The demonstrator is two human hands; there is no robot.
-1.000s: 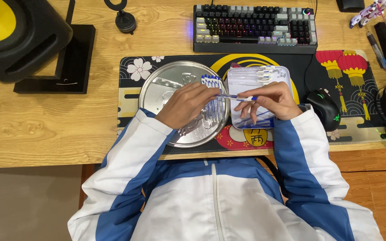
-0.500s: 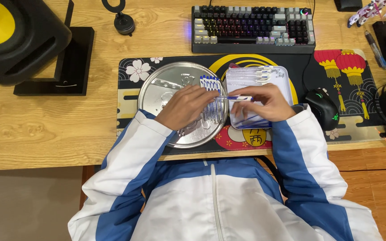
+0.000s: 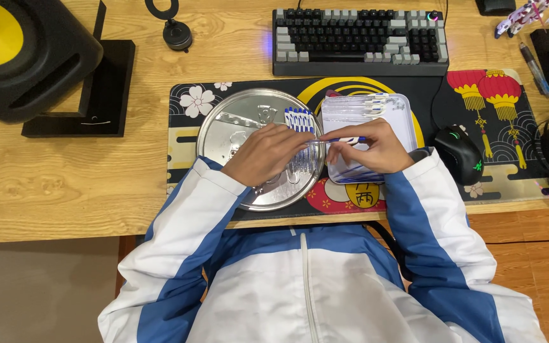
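Left hand (image 3: 268, 152) rests curled on a round metal tray (image 3: 223, 136). At its three o'clock, right hand (image 3: 370, 147) pinches a thin blue-tipped stick (image 3: 341, 140) over a clear box (image 3: 401, 114).

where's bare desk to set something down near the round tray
Bare wood lies left of the desk mat, below the speaker, and between the small stand and the keyboard. The mat is crowded: round metal tray, clear box, both hands, mouse.
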